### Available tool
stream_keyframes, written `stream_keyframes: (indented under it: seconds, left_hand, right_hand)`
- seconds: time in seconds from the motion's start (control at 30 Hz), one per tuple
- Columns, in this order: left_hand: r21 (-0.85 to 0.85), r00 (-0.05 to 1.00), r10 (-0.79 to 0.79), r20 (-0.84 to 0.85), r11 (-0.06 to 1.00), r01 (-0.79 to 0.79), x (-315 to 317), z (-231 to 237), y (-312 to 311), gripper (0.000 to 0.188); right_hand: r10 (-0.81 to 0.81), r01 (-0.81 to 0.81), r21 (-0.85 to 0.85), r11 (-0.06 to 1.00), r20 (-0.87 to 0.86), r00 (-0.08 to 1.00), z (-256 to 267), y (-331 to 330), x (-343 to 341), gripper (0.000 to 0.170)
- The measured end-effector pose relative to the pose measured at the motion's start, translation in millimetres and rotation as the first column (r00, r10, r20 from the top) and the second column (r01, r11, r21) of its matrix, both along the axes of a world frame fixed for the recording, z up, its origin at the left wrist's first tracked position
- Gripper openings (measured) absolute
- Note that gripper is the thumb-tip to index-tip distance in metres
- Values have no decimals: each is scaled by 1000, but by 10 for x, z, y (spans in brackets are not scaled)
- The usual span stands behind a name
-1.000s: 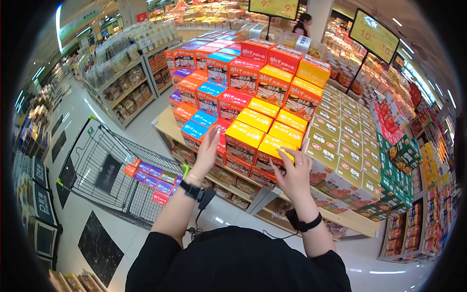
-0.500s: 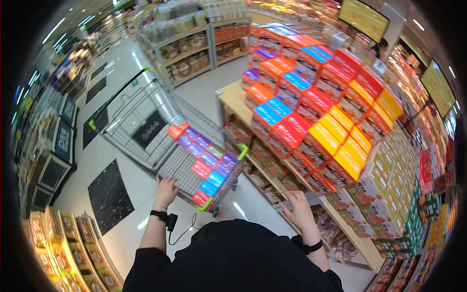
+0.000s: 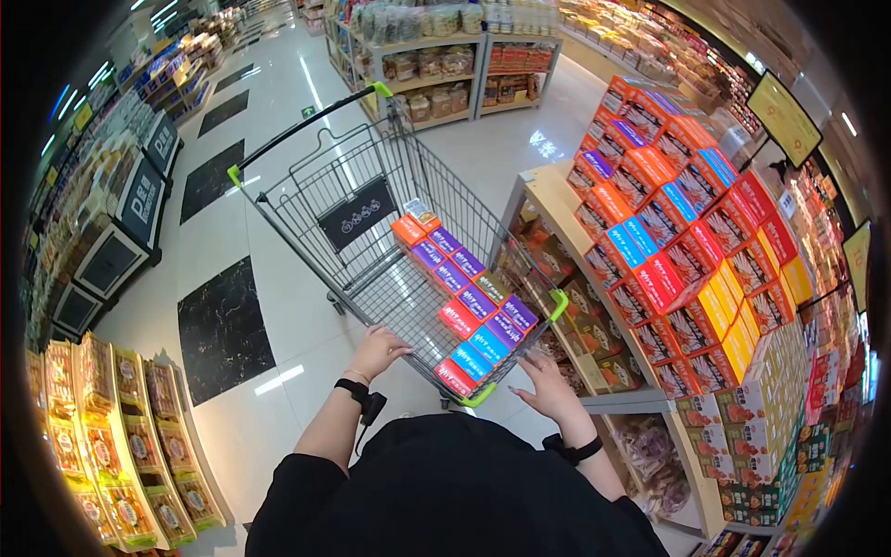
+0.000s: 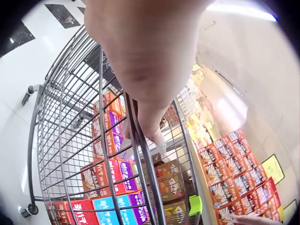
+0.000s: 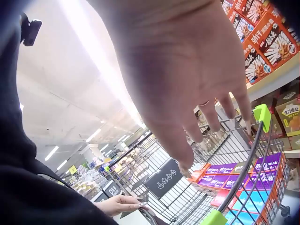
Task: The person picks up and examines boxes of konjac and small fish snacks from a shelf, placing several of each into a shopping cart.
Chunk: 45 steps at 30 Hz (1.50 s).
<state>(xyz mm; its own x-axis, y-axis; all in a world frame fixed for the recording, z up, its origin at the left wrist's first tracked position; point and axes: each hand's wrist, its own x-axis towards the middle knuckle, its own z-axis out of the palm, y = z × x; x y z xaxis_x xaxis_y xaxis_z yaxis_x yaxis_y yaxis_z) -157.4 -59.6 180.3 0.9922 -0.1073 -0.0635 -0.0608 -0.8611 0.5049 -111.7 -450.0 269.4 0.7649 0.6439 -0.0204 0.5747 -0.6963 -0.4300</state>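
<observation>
The person's left hand [image 3: 379,353] is at the left part of the near edge of a wire shopping cart [image 3: 357,213], its grip clasped on the dark metal rim, fingers to either side of it. The right hand [image 3: 549,382] has its grip released, fingers straight and spread beside the near right corner, just behind a green corner cap [image 3: 480,397]; whether a fingertip touches the rim cannot be told. Inside the cart, red, blue, purple and orange snack boxes [image 3: 464,278] line the right side up to the near edge, while bare wire floor shows on their left. Just right of the cart, with only a narrow gap at the near corner, a wooden surface [image 3: 532,186] bears stepped stacks of boxes [image 3: 650,251]; olive cartons [image 3: 742,427] stand at its near end. To the left, tiled floor [image 3: 278,325] gives broad room between the cart and a lit rack of packaged food [image 3: 121,446]. Past the black handle [image 3: 309,129], the aisle runs on beside a shelf of jars and bags [image 3: 432,70].
</observation>
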Motion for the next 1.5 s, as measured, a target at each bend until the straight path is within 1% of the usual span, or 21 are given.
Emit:
stream_keyframes:
  seconds: [0.07, 0.1, 0.17, 0.2, 0.3, 0.37, 0.43, 0.53, 0.6, 0.63, 0.73, 0.8, 0.83, 0.9, 0.93, 1.07, 1.13, 1.23, 1.27, 1.43, 1.5]
  left_hand:
    - [-108, 1000, -13, -12, 994, 11, 18, -41, 167, 27]
    - [-111, 1000, -11, -14, 994, 9, 28, -104, 256, 27]
    - [162, 931, -18, 364, 986, -44, 75, -219, 411, 33]
    - [157, 932, -17, 363, 987, -43, 97, -215, 467, 33]
    - [162, 944, -66, 322, 987, 14, 207, -202, 579, 35]
    - [201, 999, -38, 39, 979, 29, 268, -115, 579, 34]
    - [202, 1000, -5, -5, 979, 6, 310, 3, 541, 33]
    - [188, 998, 41, -40, 982, -33, 327, -7, 511, 34]
    - [173, 998, 51, -41, 984, -43, 352, 92, 487, 36]
    - [180, 996, 74, -57, 982, -62, 366, 127, 471, 36]
    - [211, 975, 106, -194, 975, -63, 430, 224, 393, 36]
    - [212, 972, 115, -203, 975, -71, 431, 200, 373, 36]
    - [206, 975, 109, -194, 976, -68, 441, 181, 367, 37]
    - [202, 969, 136, -206, 975, -93, 435, 135, 329, 38]
    - [191, 967, 147, -206, 976, -107, 446, 128, 319, 39]
    - [192, 955, 182, -234, 972, -138, 432, 171, 254, 39]
    - [157, 961, 197, -195, 973, -167, 439, 192, 241, 36]
    - [131, 957, 219, -189, 972, -197, 426, 217, 230, 36]
    - [133, 954, 228, -195, 970, -205, 429, 228, 217, 36]
    - [144, 950, 220, -224, 971, -191, 435, 249, 215, 39]
    - [148, 953, 203, -224, 974, -173, 417, 204, 225, 41]
  right_hand:
    - [-26, 19, -27, 999, -255, 967, 61, 204, 42, 62]
    - [-25, 18, -30, 999, -257, 966, 30, 296, 56, 62]
    - [-29, 59, 90, 994, -304, 952, -42, 459, 101, 59]
    - [-31, 59, 85, 995, -305, 952, -33, 541, 128, 59]
    - [9, 18, 82, 997, -320, 948, 28, 767, 281, 53]
    - [59, -57, 15, 998, -365, 929, 209, 908, 473, 51]
    - [95, -102, -3, 995, -343, 935, 217, 1007, 744, 54]
    - [99, -122, -21, 992, -452, 887, 287, 1326, 1281, 50]
    - [132, -133, 39, 990, -558, 819, 194, 1588, 1671, 45]
    - [178, -101, 156, 983, -633, 753, 51, 1735, 1837, 45]
    - [202, -95, 193, 977, -665, 719, -648, 2167, 2156, 46]
    - [132, -86, 110, 990, -531, 837, -1192, 2341, 2248, 45]
    - [147, -99, 118, 988, -542, 827, -1450, 2372, 2263, 45]
    - [-9, -106, -282, 954, -379, 925, -1868, 2343, 2172, 65]
    - [5, -123, -275, 954, -394, 919, -1972, 2311, 2115, 65]
    - [-175, 66, -379, 923, -262, 949, -2346, 2147, 1852, 84]
    - [-216, 137, -431, 892, -139, 967, -2469, 2145, 1808, 85]
    - [-237, 84, -584, 808, -191, 953, -2426, 2209, 1804, 90]
    - [-165, 25, -654, 756, -155, 974, -2429, 2206, 1772, 89]
    - [-54, -49, -679, 732, -130, 990, -2526, 2215, 1673, 83]
    - [-61, -87, -612, 786, -216, 974, -2363, 2284, 1675, 79]
